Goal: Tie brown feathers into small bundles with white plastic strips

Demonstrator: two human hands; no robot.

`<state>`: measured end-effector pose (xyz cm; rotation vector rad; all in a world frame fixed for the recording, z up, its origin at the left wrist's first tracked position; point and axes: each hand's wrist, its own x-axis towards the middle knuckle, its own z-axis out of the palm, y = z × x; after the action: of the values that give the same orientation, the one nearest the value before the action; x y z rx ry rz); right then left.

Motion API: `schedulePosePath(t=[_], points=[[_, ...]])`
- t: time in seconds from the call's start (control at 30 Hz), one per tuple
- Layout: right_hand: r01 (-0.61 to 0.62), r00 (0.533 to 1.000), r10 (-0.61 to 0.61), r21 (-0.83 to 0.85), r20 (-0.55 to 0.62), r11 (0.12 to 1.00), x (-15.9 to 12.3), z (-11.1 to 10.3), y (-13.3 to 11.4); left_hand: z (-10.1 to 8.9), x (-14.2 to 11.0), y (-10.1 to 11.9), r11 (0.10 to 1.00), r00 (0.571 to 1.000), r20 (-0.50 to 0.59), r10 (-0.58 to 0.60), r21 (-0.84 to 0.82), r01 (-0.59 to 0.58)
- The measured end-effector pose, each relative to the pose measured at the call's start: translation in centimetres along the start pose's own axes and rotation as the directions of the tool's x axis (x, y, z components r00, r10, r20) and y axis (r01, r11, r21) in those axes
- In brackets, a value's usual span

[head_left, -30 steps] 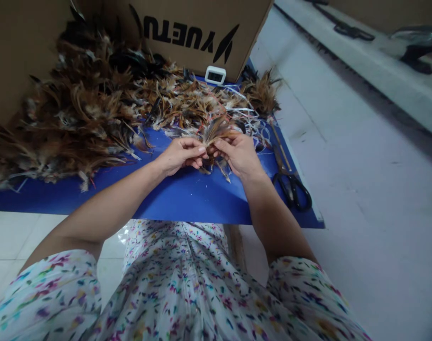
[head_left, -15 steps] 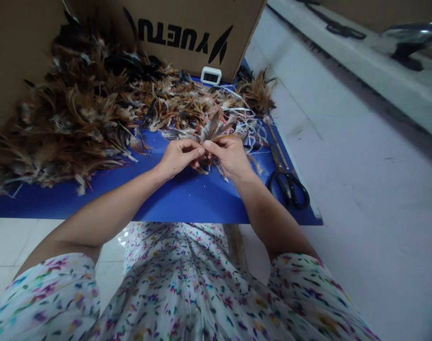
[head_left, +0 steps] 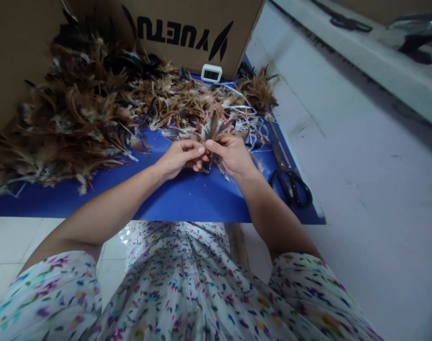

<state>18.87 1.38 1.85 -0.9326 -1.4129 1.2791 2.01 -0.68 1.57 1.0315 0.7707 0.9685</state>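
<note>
My left hand (head_left: 183, 155) and my right hand (head_left: 233, 154) meet over the front part of the blue tabletop, thumbs nearly touching. Between them a small bunch of brown and grey feathers (head_left: 213, 127) points up and away from me. The right thumb and fingers pinch its lower end. Left thumb and forefinger close at the quill ends, while the other left fingers curl loosely below; the exact grip is hidden. Just beyond lies a spread of loose brown feathers (head_left: 187, 102). White and red strips (head_left: 249, 124) are tangled to the right of the bunch.
Black-handled scissors (head_left: 290, 184) lie at the right edge beside a feather duster (head_left: 260, 90) with a thin stick. A big feather heap (head_left: 77, 118) covers the left side. Behind stand a cardboard box (head_left: 187, 28) and a small white digital timer (head_left: 211, 73).
Both hands stay at the same spot, with the left lower fingers now a little more uncurled. The feather bunch is still between them. The view has shifted slightly.
</note>
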Motion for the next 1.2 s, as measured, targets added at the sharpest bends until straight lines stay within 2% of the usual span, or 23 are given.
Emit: schedulePosePath(t=[0.23,0.37,0.57,0.67,0.77,0.87,1.03,1.13,1.2], points=[[0.094,0.995,-0.091,-0.094,0.028,0.991,0.0,-0.3,0.1,-0.5,0.3,-0.5,1.0,0.997,0.072,0.018,-0.022,-0.017],[0.126,0.992,-0.121,-0.145,0.04,0.981,-0.1,-0.2,0.1,-0.6,0.4,-0.6,0.999,0.996,0.074,0.04,-0.001,-0.04],[0.131,0.991,-0.131,-0.099,0.002,0.986,0.1,-0.4,0.4,-0.6,0.5,0.3,0.991,0.991,-0.066,0.12,0.059,-0.116],[0.182,0.982,-0.19,-0.207,-0.02,0.961,0.6,-1.3,0.7,-1.6,1.2,1.0,0.97,0.95,-0.196,0.243,0.081,-0.231],[0.211,0.974,-0.227,-0.428,0.013,0.879,0.7,-1.9,1.1,-3.3,2.2,1.6,0.932,0.873,-0.327,0.362,0.117,-0.343],[0.241,0.969,-0.217,-0.624,0.117,0.743,0.4,-1.8,1.3,-5.2,3.0,2.0,0.901,0.807,-0.401,0.432,0.157,-0.405],[0.328,0.944,-0.17,-0.743,0.283,0.584,-0.1,-0.9,1.3,-6.8,3.5,2.3,0.883,0.756,-0.457,0.469,0.216,-0.417],[0.365,0.931,-0.178,-0.783,0.32,0.503,0.0,-0.3,1.8,-6.8,3.5,2.3,0.871,0.719,-0.493,0.489,0.228,-0.435],[0.384,0.923,-0.193,-0.824,0.332,0.417,0.2,0.2,2.3,-6.7,3.4,2.3,0.869,0.703,-0.514,0.491,0.234,-0.436]])
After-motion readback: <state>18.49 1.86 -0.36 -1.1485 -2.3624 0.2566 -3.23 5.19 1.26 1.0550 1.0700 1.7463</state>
